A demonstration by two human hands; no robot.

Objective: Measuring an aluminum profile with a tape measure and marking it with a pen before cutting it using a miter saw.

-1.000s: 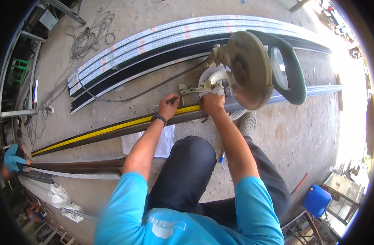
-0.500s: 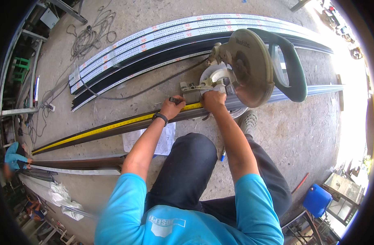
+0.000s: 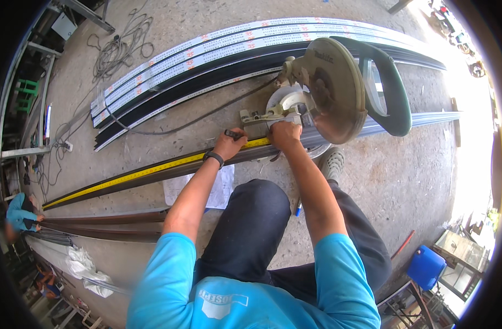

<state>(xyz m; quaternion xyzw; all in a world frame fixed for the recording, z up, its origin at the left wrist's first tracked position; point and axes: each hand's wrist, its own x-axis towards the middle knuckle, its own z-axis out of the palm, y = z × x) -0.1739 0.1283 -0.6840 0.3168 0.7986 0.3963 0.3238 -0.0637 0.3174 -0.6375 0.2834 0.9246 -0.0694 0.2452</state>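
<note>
A yellow tape measure blade [image 3: 168, 163] lies along a long dark metal profile [image 3: 119, 183] that runs in from the left to the miter saw [image 3: 338, 90]. My left hand [image 3: 229, 147] rests over the tape, closed round a short dark marker-like stick [image 3: 234, 134]. My right hand [image 3: 285, 135] is closed against the saw's fence, where the tape's right end goes out of sight. What its fingers grip is hidden. The saw's head, with a green handle [image 3: 390, 93], stands raised to the right of my right hand.
Long wrapped profiles [image 3: 218, 46] lie beyond the saw, crossed by its cable [image 3: 179, 129]. White paper [image 3: 222, 186] and a blue pen [image 3: 298, 208] are near my knee. At the far left, a co-worker [image 3: 21, 211] is by brown profiles [image 3: 108, 222]. A blue container [image 3: 426, 267] stands lower right.
Both my hands stay in place; the view has shifted slightly. The white-faced profile beside the co-worker no longer shows its white side, and brown shows there instead.
</note>
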